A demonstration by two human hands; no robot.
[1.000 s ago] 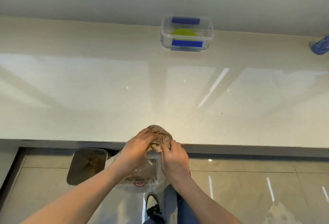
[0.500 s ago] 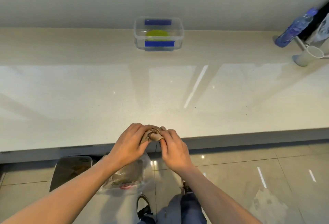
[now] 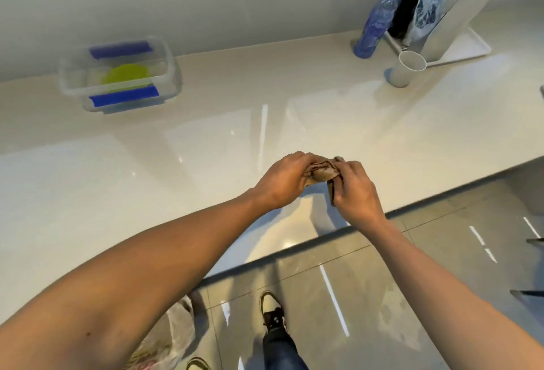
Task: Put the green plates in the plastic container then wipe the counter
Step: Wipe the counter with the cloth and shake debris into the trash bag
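Green round plates (image 3: pixel 125 77) sit inside the clear plastic container with blue clips (image 3: pixel 119 74), far-left on the glossy beige desk (image 3: pixel 206 140). Left hand (image 3: pixel 282 183) and right hand (image 3: pixel 354 188), close together, both grip the crumpled brown cloth (image 3: pixel 322 171) above the desk's front edge. Risk: a bunched cloth wipes a narrow strip and misses patches.

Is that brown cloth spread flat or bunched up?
Bunched up: the brown cloth is crumpled, gripped between the left hand and right hand.

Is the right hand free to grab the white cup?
Probably not yet: the right hand and left hand both grip the brown cloth. Bare counter lies before the white cup.
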